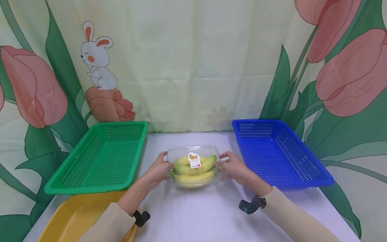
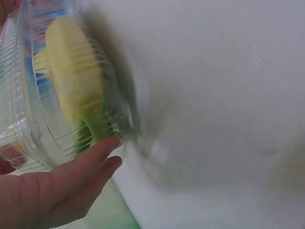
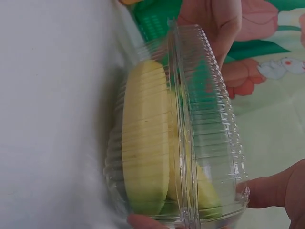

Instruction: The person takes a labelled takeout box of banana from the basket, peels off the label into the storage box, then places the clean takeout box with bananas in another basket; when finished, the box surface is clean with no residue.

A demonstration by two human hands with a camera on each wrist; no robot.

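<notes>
A left hand (image 1: pixel 157 169) and right hand (image 1: pixel 232 168) grip a clear banana box (image 1: pixel 193 165) on a white desk (image 1: pixel 205 215), between a green basket (image 1: pixel 99 158) and a blue basket (image 1: pixel 278 154).

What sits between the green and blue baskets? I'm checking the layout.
In the head view, a clear box of bananas, held by the left hand and right hand.

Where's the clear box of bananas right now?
The clear banana box sits mid-table in the head view, between the green basket and blue basket, held by both hands.
</notes>
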